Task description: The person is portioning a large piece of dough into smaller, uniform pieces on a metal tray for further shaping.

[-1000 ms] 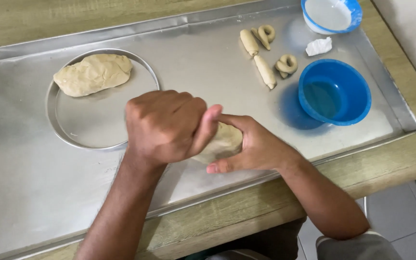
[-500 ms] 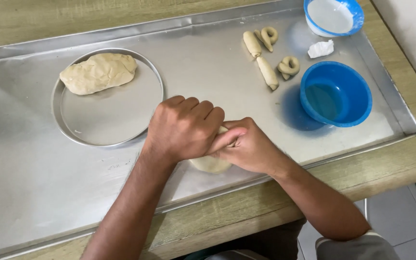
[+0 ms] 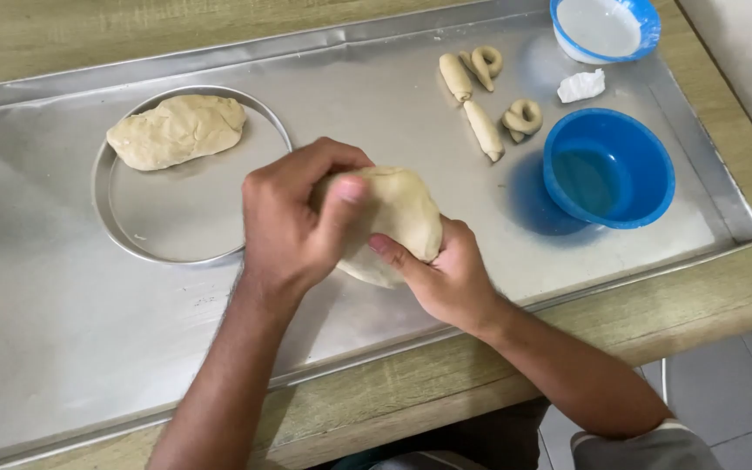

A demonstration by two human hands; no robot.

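A: Left hand?
B: Clamped over the top and left side of a pale dough lump, fingers curled across it, near the middle of the frame.

A: And the right hand?
B: Cupped under the same lump from the lower right, fingers closed against its underside. Dough gripped between both hands, raised just above the metal tray.

A: Anything else around?
B: Left of centre, a round metal plate lying on the tray, with a second, longer dough piece resting in its upper part. Toward the upper right, small shaped dough bits: two short rolls and two looped twists, close together on the tray. Right of those, a blue bowl holding clear liquid. Above it, in the top right corner, a blue-rimmed white bowl. Between the two bowls, a small white lump. Under everything, a wooden table.
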